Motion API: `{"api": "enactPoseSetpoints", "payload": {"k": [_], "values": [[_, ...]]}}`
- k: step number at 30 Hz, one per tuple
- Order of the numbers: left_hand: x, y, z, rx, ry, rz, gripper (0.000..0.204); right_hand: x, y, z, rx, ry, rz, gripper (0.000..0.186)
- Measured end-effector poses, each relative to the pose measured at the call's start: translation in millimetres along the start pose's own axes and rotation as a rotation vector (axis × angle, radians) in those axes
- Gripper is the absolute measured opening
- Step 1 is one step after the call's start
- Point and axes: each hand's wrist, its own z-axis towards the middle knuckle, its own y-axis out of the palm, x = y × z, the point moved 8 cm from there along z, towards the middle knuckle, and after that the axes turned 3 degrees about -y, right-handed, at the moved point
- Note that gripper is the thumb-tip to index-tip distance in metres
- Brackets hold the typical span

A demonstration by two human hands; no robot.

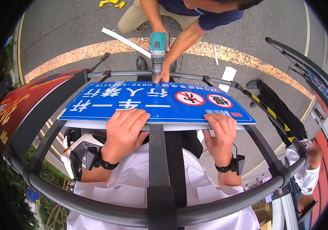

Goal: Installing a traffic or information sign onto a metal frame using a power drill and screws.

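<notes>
A flat blue sign board (187, 115) with white lettering and two red-ringed round symbols lies across a dark metal frame. My left hand (127, 128) grips its near edge left of the middle, fingers on top and thumb beneath. Further right, my right hand (220, 132) holds the same edge in a similar way. Under the board a white panel edge (87, 124) sticks out toward me. Opposite me, a co-worker holds a teal and grey power drill (158, 50) upright, bit pointing down at the far edge of the board. The co-worker's other hand (164, 74) is beside the bit.
Dark curved bars (95, 207) and a post (157, 153) surround the board; one bar has yellow-black tape (273, 114). White strips (125, 42) lie on the asphalt. A red banner panel (29, 103) is left, a white scooter (79, 153) below it. Another person (305, 176) stands at right.
</notes>
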Motion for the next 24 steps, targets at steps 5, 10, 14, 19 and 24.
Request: {"api": "enactPoseSetpoints", "payload": {"k": [5, 10, 14, 19, 24], "values": [[0.1, -2.9, -0.1, 0.000, -0.009, 0.002, 0.060, 0.2, 2.8, 1.6, -0.008, -0.002, 0.014, 0.060], [0.2, 0.3, 1.1, 0.003, -0.003, -0.008, 0.060, 2.1, 2.1, -0.5, -0.012, 0.004, 0.002, 0.060], [4.0, -1.0, 4.6, -0.014, 0.024, -0.004, 0.059, 2.5, -2.4, -2.7, -0.008, 0.013, -0.006, 0.060], [-5.0, -2.5, -5.6, -0.028, -0.016, 0.015, 0.059, 1.1, 15.7, -0.9, -0.042, -0.010, 0.038, 0.061], [2.1, -1.6, 1.5, -0.008, 0.003, -0.012, 0.061, 0.8, 1.3, -2.6, -0.023, 0.008, 0.007, 0.061]]}}
